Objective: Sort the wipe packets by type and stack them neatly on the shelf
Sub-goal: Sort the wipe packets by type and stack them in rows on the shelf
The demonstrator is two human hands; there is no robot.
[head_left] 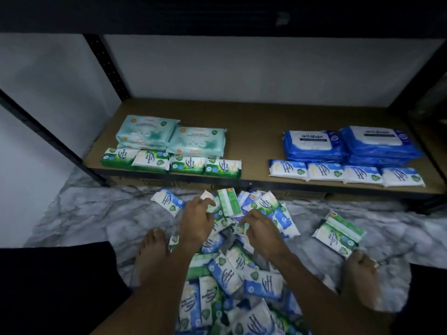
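A heap of small green and blue wipe packets (229, 274) lies on the floor between my feet. My left hand (197, 220) rests over the far part of the heap, fingers touching a green packet (228, 201) that stands on edge. My right hand (262, 232) hovers beside it with fingers curled over the packets; whether it grips one is unclear. On the wooden shelf (254, 131), small green packets (171, 163) line the front left below large teal packs (173, 137). Small blue packets (346, 174) line the front right below large blue packs (350, 146).
A couple of green packets (338, 234) lie apart on the marble-pattern floor (84, 213) near my right foot (360, 274). My left foot (151, 257) stands left of the heap. Black shelf posts (106, 66) frame the shelf, with an upper shelf board overhead.
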